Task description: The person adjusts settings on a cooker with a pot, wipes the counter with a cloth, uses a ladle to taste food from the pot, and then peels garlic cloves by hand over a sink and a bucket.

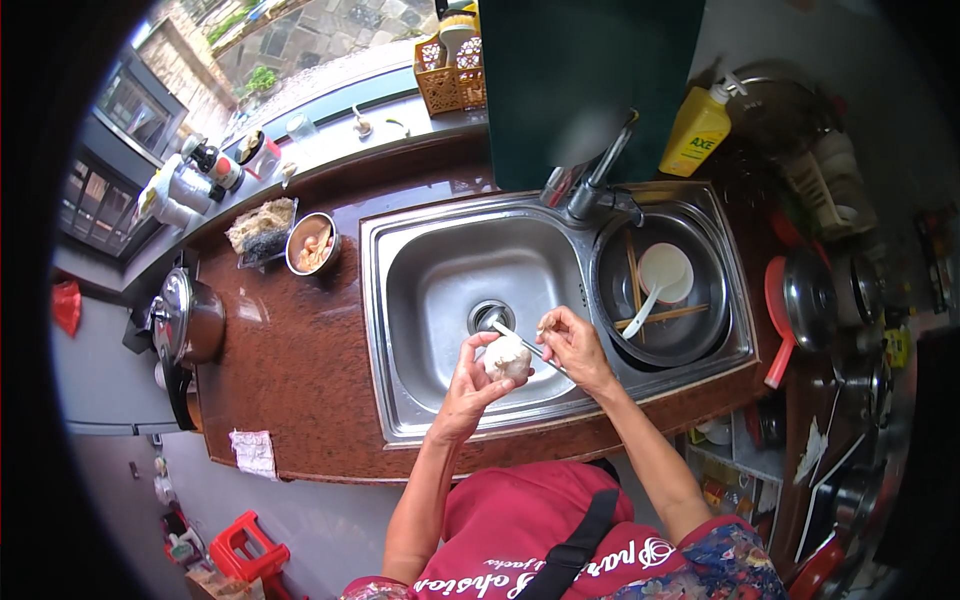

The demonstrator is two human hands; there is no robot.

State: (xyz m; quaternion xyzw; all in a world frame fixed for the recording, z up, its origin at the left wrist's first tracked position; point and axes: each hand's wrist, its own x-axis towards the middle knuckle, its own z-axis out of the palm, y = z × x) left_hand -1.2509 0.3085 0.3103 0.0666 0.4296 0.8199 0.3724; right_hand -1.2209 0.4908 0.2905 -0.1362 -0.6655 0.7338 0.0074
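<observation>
Over the left sink basin (pixel 442 255), my left hand (pixel 472 390) holds a whitish garlic bulb (pixel 507 361) between its thumb and fingers. Just to the right, my right hand (pixel 576 351) has its fingertips pinched together on a small pale piece (pixel 543 328), likely garlic skin. A slim metal utensil (pixel 553 364) with a pale end runs behind the bulb and under my right hand. Whether my right hand grips it cannot be told. The drain (pixel 486 315) lies beyond the bulb, partly covered by the utensil's end.
A round metal basin (pixel 660 352) in the right sink holds a white bowl, a spoon and chopsticks. The faucet (pixel 592 195) stands behind. On the counter are a small metal bowl (pixel 313 244), a tray of dried food (pixel 262 229), a pressure cooker (pixel 187 315) and a cloth (pixel 253 453).
</observation>
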